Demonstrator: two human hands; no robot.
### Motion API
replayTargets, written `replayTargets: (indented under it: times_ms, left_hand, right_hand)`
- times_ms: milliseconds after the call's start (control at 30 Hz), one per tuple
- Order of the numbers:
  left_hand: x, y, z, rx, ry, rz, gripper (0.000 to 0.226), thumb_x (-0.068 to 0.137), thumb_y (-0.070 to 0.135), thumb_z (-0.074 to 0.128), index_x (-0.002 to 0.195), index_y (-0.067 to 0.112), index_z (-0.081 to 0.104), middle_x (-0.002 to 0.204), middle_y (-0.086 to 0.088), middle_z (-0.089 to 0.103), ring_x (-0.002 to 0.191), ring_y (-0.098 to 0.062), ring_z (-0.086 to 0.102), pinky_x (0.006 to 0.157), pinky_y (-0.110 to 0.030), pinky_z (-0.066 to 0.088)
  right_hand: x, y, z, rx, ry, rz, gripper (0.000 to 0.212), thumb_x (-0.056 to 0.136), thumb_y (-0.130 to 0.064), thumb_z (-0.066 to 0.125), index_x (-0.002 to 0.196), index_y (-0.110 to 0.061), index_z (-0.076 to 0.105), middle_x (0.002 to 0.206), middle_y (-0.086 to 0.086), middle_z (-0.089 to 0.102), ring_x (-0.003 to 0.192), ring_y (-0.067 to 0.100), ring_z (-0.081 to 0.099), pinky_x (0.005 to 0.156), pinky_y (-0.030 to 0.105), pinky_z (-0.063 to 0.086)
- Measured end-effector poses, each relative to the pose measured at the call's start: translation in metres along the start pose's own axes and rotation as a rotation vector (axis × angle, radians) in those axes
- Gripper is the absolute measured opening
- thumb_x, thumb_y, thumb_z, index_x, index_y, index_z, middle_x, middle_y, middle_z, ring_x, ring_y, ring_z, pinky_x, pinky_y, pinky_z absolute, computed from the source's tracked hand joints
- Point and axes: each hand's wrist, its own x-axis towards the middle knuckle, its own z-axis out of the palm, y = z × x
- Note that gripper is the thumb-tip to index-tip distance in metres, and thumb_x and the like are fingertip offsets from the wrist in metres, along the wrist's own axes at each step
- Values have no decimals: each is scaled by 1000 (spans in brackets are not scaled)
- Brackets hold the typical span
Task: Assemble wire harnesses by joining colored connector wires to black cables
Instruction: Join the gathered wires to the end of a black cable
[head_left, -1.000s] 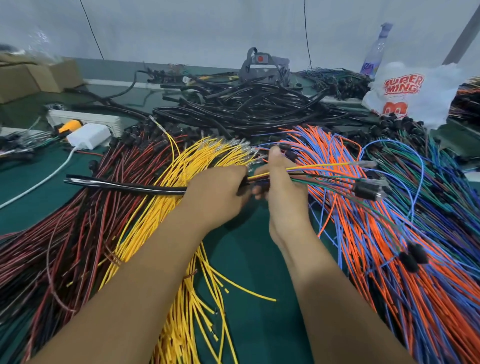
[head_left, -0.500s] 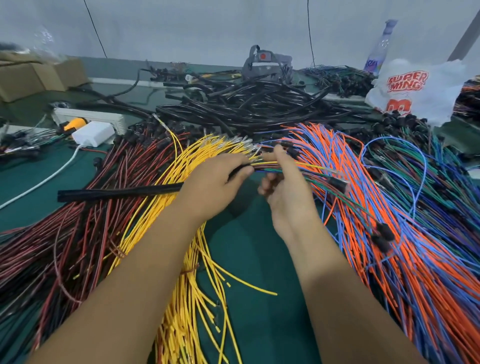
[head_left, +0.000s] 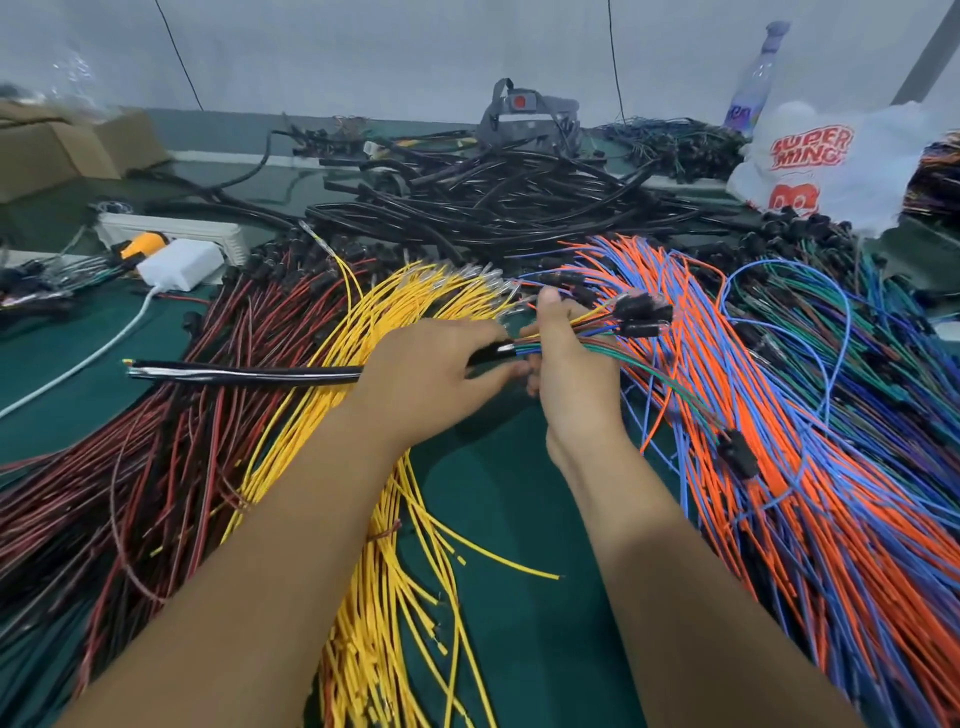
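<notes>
My left hand (head_left: 431, 374) grips a black cable (head_left: 244, 373) that runs out level to the left over the red and yellow wires. Several coloured wires come out of the cable's right end. My right hand (head_left: 569, 364) holds this bundle of coloured connector wires (head_left: 602, 332), whose black connectors (head_left: 641, 312) stick out to the right just past my fingers. Both hands meet above the green mat (head_left: 498, 493), between the yellow wire heap (head_left: 374, 322) and the orange and blue wire heap (head_left: 769, 415).
A pile of loose black cables (head_left: 493, 202) lies behind the hands. Dark red wires (head_left: 171, 415) cover the left, green and blue wires (head_left: 857, 322) the right. A white power strip (head_left: 171, 228) with a charger sits far left, a white plastic bag (head_left: 831, 161) and a bottle (head_left: 753, 83) far right.
The black connectors have come in closer to my right hand, which has gathered the coloured wires into a shorter bundle. My left hand keeps its hold on the black cable.
</notes>
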Motion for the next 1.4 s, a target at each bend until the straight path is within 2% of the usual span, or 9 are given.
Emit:
replayTargets:
  times_ms: [133,300,467,633,767,933,1133,1267,1400]
  left_hand:
    - [0,1,5,-37,-28,-27,21,95,45,50,88,28,60,63,11,52,57,-8,43,47,-25,25]
    - [2,-4,5,-198,-48,-182,21,97,44,47,80,33,53,60,8,50,60,-5,46,51,-29,30]
    - [2,-7,5,-145,8,-200,25,95,54,45,88,33,57,76,9,58,71,-8,51,57,-30,40]
    - [2,-16,6,-177,21,-285,33,94,56,44,99,34,67,83,14,62,78,-9,54,57,-26,36]
    - [1,-14,6,-264,5,-279,30,93,58,44,91,38,66,68,17,57,68,-2,52,55,-27,30]
    - [0,-12,4,-302,-31,-285,36,93,58,43,67,36,55,59,15,53,58,-6,46,54,-29,30]
    - [7,-7,5,-216,202,-379,26,92,51,53,81,29,62,69,11,56,70,-14,52,58,-31,37]
    - [7,-10,4,-116,252,-304,26,94,45,54,90,21,65,76,9,58,73,-19,54,62,-33,38]
    - [4,-13,6,-118,118,-356,25,97,49,43,94,29,57,65,5,54,60,-17,50,51,-30,33]
  right_hand:
    - [-2,0,1,27,-55,77,36,96,-24,59,61,-24,49,57,-3,42,45,8,31,41,17,25]
    - [2,-7,-3,243,-13,217,14,90,-23,65,81,-13,61,53,-4,40,43,8,35,43,19,29]
    - [5,-8,-8,301,65,106,4,94,-16,61,93,-19,60,80,2,60,50,9,52,49,19,43]
    - [6,-5,-9,209,39,66,8,94,-11,61,101,-8,58,81,5,63,55,11,62,55,21,49]
    - [6,-2,-10,111,14,45,4,94,-10,61,97,-8,61,76,3,65,54,11,61,53,20,48]
    - [2,-1,-8,23,-112,61,9,93,-8,62,101,-5,62,81,7,66,57,10,62,55,21,49]
    - [2,-6,-9,197,-201,179,4,92,-6,60,92,-9,62,82,7,65,59,13,63,59,22,52]
    - [7,-9,-11,297,15,156,15,96,-14,58,83,-7,62,69,8,63,52,12,59,52,21,50]
    - [9,-7,-13,186,157,30,22,97,-15,57,78,-8,63,66,7,61,49,10,57,48,19,48]
